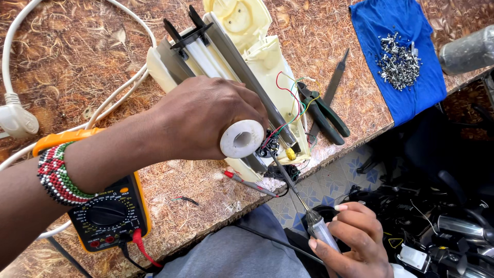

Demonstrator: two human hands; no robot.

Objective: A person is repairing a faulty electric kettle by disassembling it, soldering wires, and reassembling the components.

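Solder spool [242,138], white and round with its hollow core facing you, sits in your left hand [206,123], whose fingers are wrapped closed around it just above the near end of the opened cream-coloured appliance [257,56]. That appliance lies at a slant on the counter [77,56], its grey and white inner strips bared, with red, green and yellow wires [290,98] looping out near its lower end. Your right hand [352,239] is off the near edge of the counter, fingers closed on the clear handle of a soldering iron [293,188], whose thin shaft slants up and left so that the tip meets the small dark part at the appliance's near end, just below the spool. A beaded bracelet [56,175] circles your left wrist. Under that forearm lies a yellow multimeter [110,216], its red lead plugged in at the near side, and a red-tipped probe [247,183] rests on the counter close to the iron's shaft. Right of the appliance lie green-handled pliers [327,116] beside a dark slim tool [334,82]. Far right, a blue cloth [406,56] carries a heap of small metal screws [399,62]. A white cable [20,31] curves along the far left.
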